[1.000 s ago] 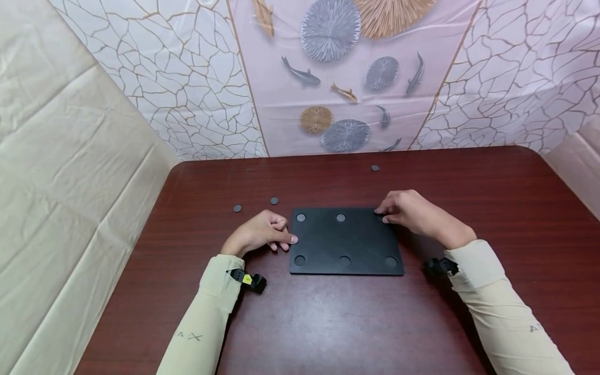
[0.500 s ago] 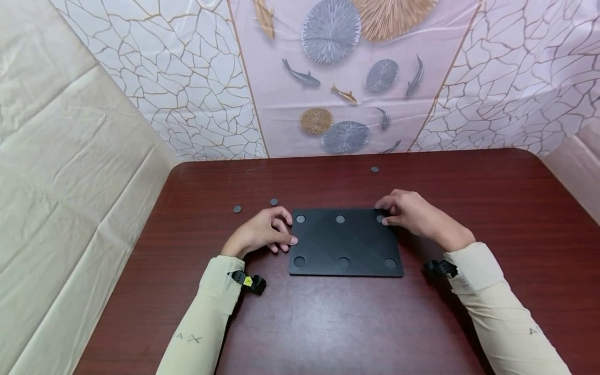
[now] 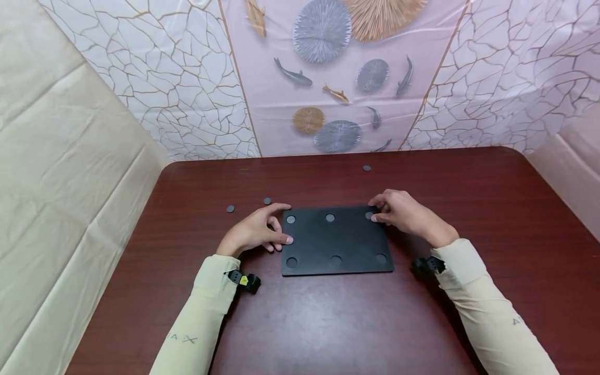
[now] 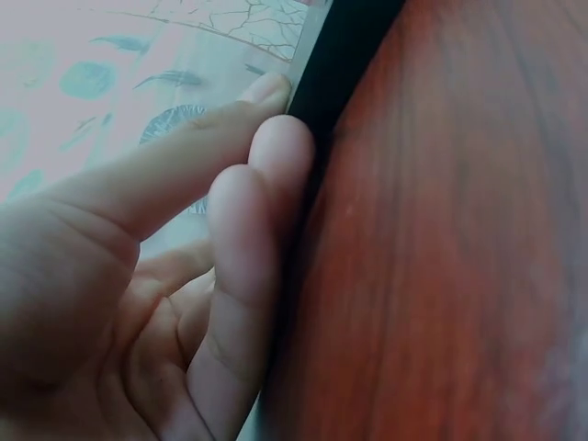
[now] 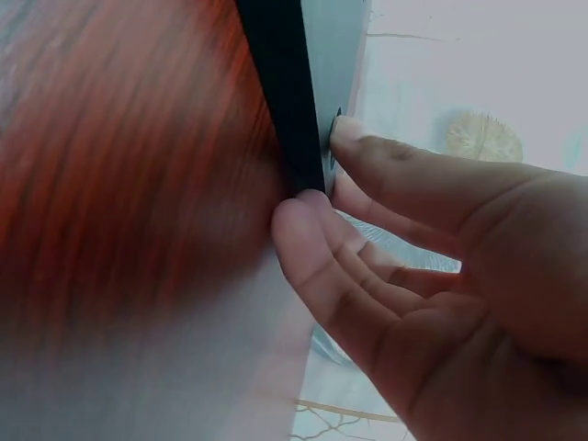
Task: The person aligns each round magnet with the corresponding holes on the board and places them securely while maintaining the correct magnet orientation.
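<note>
A black rectangular board (image 3: 336, 239) lies flat on the table, with round recesses along its far and near sides. Grey discs sit in the far row, one of them a disc (image 3: 330, 218) at the middle. My left hand (image 3: 255, 229) grips the board's left edge, thumb on top and index finger stretched to the far left corner. In the left wrist view, fingertips (image 4: 280, 152) press against the board's side. At the far right corner my right hand (image 3: 405, 213) holds the board, its thumb beside the right disc (image 3: 369, 215); other fingers (image 5: 303, 239) touch the side edge.
Loose grey discs lie beyond the board: one disc (image 3: 267, 201) near its far left corner, another disc (image 3: 230, 209) farther left, and a third disc (image 3: 367, 168) toward the table's back edge. A patterned cloth (image 3: 337, 78) hangs behind the brown table (image 3: 309, 323).
The left index finger has straightened toward the far left corner. My right index finger has moved off the right disc to the board's edge. The board looks turned slightly counterclockwise.
</note>
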`<state>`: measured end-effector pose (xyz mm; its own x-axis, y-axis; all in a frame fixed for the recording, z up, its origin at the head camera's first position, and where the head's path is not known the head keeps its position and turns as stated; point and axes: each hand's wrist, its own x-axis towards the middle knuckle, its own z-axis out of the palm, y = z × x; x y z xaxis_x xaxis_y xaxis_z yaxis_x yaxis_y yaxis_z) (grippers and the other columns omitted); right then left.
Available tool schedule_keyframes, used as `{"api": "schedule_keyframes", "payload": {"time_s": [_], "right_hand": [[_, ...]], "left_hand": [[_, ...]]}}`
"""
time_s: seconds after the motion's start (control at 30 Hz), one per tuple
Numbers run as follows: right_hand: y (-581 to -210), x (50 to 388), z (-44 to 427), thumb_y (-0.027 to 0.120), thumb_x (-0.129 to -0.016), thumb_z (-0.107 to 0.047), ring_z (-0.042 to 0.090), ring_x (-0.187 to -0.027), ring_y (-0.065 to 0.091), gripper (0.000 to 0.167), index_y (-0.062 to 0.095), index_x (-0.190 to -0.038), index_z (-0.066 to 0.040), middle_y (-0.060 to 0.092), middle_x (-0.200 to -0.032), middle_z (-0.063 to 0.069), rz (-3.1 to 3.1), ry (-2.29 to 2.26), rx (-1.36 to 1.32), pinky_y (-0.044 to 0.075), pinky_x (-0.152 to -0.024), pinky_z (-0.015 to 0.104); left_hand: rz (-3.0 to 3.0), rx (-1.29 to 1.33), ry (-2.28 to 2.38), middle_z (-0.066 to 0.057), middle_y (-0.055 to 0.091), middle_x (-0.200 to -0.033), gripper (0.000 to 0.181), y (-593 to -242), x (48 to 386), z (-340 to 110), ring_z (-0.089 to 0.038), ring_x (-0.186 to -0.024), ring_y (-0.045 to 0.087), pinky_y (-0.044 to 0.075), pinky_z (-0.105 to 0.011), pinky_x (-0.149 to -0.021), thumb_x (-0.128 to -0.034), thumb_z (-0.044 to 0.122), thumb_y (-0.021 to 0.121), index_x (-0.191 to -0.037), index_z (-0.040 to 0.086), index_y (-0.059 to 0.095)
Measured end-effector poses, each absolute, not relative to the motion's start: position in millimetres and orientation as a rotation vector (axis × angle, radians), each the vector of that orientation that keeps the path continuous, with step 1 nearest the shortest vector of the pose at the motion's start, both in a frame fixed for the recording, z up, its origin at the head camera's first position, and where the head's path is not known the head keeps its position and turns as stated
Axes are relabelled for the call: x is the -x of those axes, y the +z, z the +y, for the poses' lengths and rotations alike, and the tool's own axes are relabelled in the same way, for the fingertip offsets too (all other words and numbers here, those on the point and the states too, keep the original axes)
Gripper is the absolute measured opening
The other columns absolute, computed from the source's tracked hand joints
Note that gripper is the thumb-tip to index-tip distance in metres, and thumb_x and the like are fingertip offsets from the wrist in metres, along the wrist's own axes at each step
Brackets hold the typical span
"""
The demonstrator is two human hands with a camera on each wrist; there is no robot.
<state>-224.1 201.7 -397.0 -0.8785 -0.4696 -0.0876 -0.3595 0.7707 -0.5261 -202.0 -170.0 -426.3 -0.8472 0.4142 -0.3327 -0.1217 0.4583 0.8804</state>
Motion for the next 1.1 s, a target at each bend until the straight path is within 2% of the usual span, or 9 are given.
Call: {"api": "schedule_keyframes", "payload": {"time_s": [0.33, 0.4, 0.5, 0.57, 0.63, 0.83, 1.1], "right_hand": [[-401, 233, 205, 0.070, -0.103, -0.015, 0.018, -0.071, 0.065, 0.032, 0.067, -0.130, 0.003, 0.071, -0.105, 0.015, 2.723, -0.899, 0.573, 0.056, -0.066, 0.034], [-401, 235, 204, 0.068, -0.105, -0.017, 0.021, -0.077, 0.066, 0.035, 0.065, -0.134, 0.002, 0.069, -0.111, 0.018, 2.754, -0.928, 0.567, 0.056, -0.072, 0.038], [-403, 237, 207, 0.066, -0.106, -0.022, 0.031, -0.096, 0.069, 0.044, 0.058, -0.143, 0.002, 0.066, -0.123, 0.023, 2.790, -0.976, 0.539, 0.053, -0.084, 0.047], [-406, 237, 211, 0.065, -0.107, -0.024, 0.037, -0.112, 0.066, 0.050, 0.052, -0.148, 0.002, 0.062, -0.131, 0.024, 2.803, -1.021, 0.507, 0.050, -0.094, 0.053], [-407, 237, 216, 0.065, -0.108, -0.025, 0.040, -0.122, 0.062, 0.055, 0.047, -0.152, 0.001, 0.059, -0.137, 0.026, 2.799, -1.086, 0.465, 0.048, -0.100, 0.058], [-410, 250, 218, 0.063, -0.108, -0.024, 0.045, -0.131, 0.057, 0.056, 0.043, -0.156, -0.002, 0.052, -0.146, 0.027, 2.821, -1.217, 0.333, 0.045, -0.106, 0.061], [-402, 298, 202, 0.067, -0.105, -0.022, 0.047, -0.135, 0.053, 0.059, 0.044, -0.154, 0.001, 0.052, -0.147, 0.030, 2.851, -1.248, 0.268, 0.043, -0.110, 0.061]], "left_hand": [[2.167, -0.227, 1.409, -0.011, 0.067, -0.087, 0.077, -429, 208, -177, -0.027, -0.073, 0.076, 0.059, -0.031, -0.059, -0.0859, 0.013, 0.090, -0.150, 0.024, 0.049], [2.164, -0.223, 1.421, -0.011, 0.067, -0.087, 0.077, -429, 209, -178, -0.027, -0.073, 0.076, 0.058, -0.031, -0.058, -0.0859, 0.012, 0.090, -0.150, 0.023, 0.049], [2.145, -0.218, 1.444, -0.010, 0.067, -0.086, 0.077, -431, 209, -179, -0.027, -0.073, 0.076, 0.058, -0.030, -0.058, -0.0856, 0.012, 0.090, -0.150, 0.023, 0.049], [2.132, -0.223, 1.462, -0.010, 0.066, -0.086, 0.077, -433, 208, -177, -0.026, -0.072, 0.076, 0.057, -0.030, -0.058, -0.0857, 0.012, 0.090, -0.150, 0.023, 0.049], [2.120, -0.229, 1.468, -0.010, 0.067, -0.085, 0.076, -435, 207, -175, -0.026, -0.072, 0.076, 0.057, -0.030, -0.058, -0.0858, 0.013, 0.090, -0.150, 0.022, 0.049], [2.109, -0.229, 1.468, -0.009, 0.066, -0.084, 0.077, -440, 205, -175, -0.024, -0.070, 0.075, 0.057, -0.029, -0.056, -0.0858, 0.012, 0.090, -0.150, 0.020, 0.048], [2.126, -0.253, 1.483, -0.009, 0.066, -0.084, 0.076, -436, 209, -177, -0.025, -0.070, 0.075, 0.056, -0.028, -0.055, -0.0862, 0.011, 0.089, -0.150, 0.020, 0.049]]}}
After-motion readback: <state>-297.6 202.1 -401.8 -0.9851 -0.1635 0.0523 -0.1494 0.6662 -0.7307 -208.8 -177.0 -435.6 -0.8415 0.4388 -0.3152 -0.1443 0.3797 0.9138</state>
